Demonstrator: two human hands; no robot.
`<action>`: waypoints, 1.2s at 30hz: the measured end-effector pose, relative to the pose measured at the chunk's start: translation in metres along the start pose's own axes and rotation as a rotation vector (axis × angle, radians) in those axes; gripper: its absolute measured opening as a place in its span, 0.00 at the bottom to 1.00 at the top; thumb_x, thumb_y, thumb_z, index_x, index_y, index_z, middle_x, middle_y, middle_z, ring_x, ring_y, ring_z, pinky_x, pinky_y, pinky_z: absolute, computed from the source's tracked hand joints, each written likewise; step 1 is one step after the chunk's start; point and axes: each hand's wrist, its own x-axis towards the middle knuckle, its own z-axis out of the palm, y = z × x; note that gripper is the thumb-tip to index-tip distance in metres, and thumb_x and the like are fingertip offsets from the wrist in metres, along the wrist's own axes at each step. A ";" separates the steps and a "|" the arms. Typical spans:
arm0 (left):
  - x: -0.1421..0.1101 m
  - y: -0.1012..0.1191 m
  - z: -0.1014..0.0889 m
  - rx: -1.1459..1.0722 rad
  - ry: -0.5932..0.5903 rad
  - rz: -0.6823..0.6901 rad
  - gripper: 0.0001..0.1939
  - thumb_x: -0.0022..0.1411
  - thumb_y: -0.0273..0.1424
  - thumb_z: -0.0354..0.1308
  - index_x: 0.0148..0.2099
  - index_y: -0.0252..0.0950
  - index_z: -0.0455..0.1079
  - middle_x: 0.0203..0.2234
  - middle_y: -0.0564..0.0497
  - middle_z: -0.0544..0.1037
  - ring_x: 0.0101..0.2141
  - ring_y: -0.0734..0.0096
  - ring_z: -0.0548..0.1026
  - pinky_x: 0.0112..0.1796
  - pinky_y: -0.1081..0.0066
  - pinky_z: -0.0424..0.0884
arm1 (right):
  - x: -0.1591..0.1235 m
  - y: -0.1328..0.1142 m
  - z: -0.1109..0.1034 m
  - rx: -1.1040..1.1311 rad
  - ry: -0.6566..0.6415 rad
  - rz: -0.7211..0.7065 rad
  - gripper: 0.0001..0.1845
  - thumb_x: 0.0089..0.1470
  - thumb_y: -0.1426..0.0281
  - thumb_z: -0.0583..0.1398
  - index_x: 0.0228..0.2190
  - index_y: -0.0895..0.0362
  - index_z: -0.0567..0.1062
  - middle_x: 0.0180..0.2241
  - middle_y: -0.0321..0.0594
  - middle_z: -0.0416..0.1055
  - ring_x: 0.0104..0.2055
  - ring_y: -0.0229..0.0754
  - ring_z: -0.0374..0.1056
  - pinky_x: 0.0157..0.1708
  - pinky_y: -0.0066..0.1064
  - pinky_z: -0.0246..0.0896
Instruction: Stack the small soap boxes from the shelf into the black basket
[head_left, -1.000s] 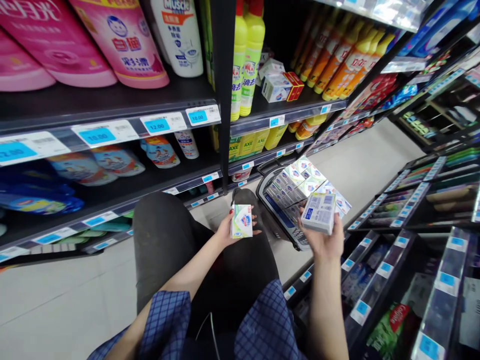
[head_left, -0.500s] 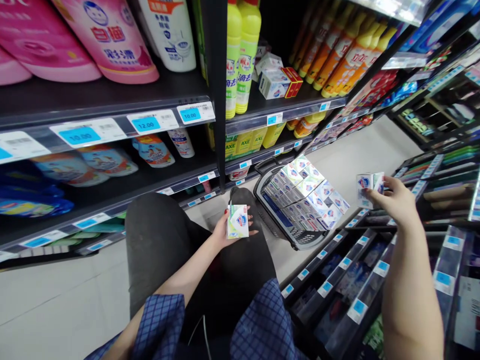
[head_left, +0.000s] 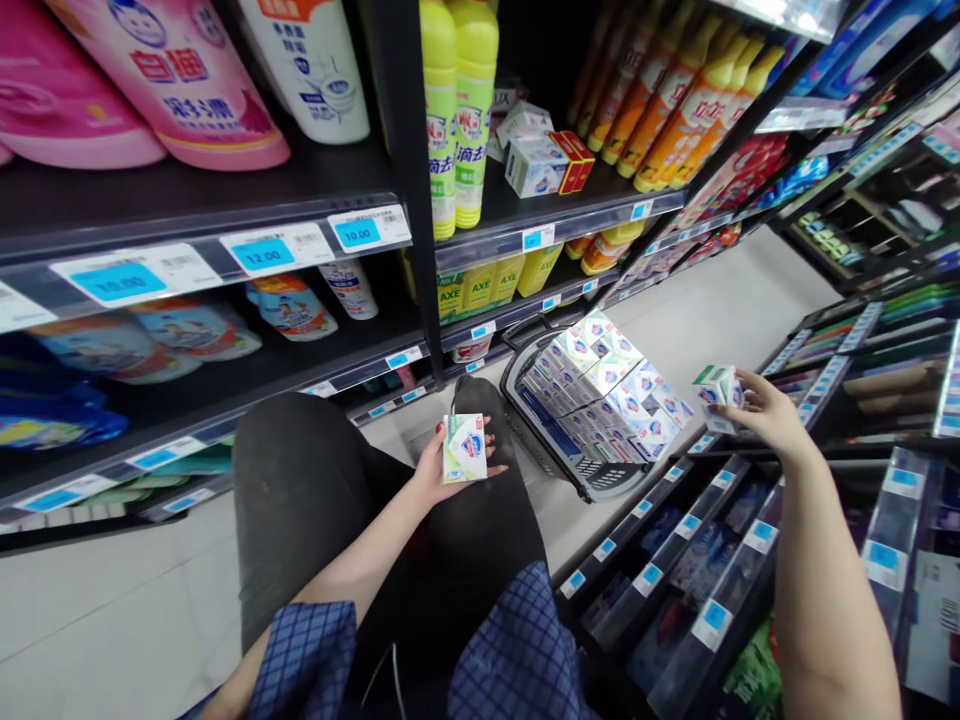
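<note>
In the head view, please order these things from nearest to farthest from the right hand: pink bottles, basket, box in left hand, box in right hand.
1. Right-hand box: held in the right hand.
2. Basket: leftward, between both hands in this view.
3. Left-hand box: held in the left hand, farther left.
4. Pink bottles: upper-left shelf.

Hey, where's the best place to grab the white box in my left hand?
Probably pinch the white box by its far and near edges, from above: its printed face and those edges look bare, while your left hand has thumb and fingers at the sides.
</note>
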 end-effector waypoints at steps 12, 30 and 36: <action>-0.001 0.000 0.005 -0.010 0.041 0.000 0.42 0.49 0.47 0.70 0.61 0.31 0.66 0.40 0.42 0.79 0.37 0.60 0.77 0.53 0.38 0.63 | 0.028 -0.048 0.023 -0.286 -0.012 0.001 0.37 0.48 0.64 0.67 0.58 0.63 0.69 0.54 0.56 0.71 0.47 0.47 0.71 0.49 0.34 0.62; 0.002 0.004 0.004 -0.082 -0.049 -0.015 0.38 0.53 0.44 0.68 0.61 0.32 0.66 0.42 0.42 0.79 0.39 0.58 0.78 0.53 0.38 0.64 | 0.128 -0.119 0.105 -0.541 -0.109 -0.070 0.35 0.45 0.58 0.66 0.51 0.66 0.70 0.44 0.55 0.75 0.47 0.52 0.73 0.47 0.38 0.67; 0.005 0.003 0.003 -0.104 -0.086 -0.028 0.39 0.53 0.45 0.69 0.61 0.31 0.66 0.42 0.42 0.79 0.40 0.59 0.78 0.55 0.37 0.62 | 0.123 -0.124 0.112 -0.481 -0.203 0.260 0.37 0.55 0.52 0.58 0.56 0.67 0.64 0.32 0.54 0.77 0.30 0.51 0.75 0.33 0.39 0.70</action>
